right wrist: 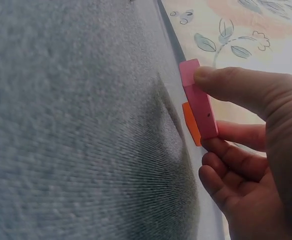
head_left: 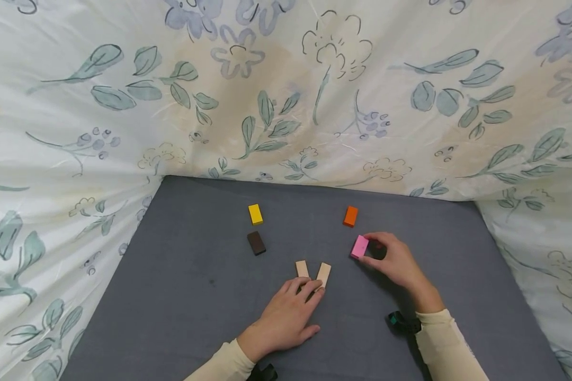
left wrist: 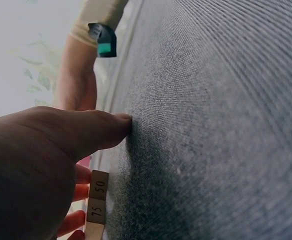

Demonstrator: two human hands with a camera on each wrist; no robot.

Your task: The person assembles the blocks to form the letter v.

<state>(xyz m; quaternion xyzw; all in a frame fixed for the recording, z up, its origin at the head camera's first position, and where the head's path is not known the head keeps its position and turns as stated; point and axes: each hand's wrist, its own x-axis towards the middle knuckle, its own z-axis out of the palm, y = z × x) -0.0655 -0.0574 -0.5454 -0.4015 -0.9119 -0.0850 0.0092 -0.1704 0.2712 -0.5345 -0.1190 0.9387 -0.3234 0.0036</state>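
Note:
My right hand (head_left: 399, 264) pinches a pink block (head_left: 359, 246) between thumb and fingers; in the right wrist view the pink block (right wrist: 201, 102) is tilted, with a small dark dot on its side. My left hand (head_left: 286, 318) lies palm down, its fingertips on the near ends of two plain wooden blocks, a left one (head_left: 302, 268) and a right one (head_left: 324, 272), which spread apart in a V. The left wrist view shows wooden blocks marked 50 (left wrist: 99, 185) and 75 (left wrist: 96, 211) by the fingers. The fingers hide part of the wood.
Past the pink block lies an orange block (head_left: 350, 216). Further left are a yellow block (head_left: 255, 214) and a dark brown block (head_left: 256, 243). The grey cloth surface (head_left: 186, 296) is bounded by a floral curtain (head_left: 276, 95) at the back and sides.

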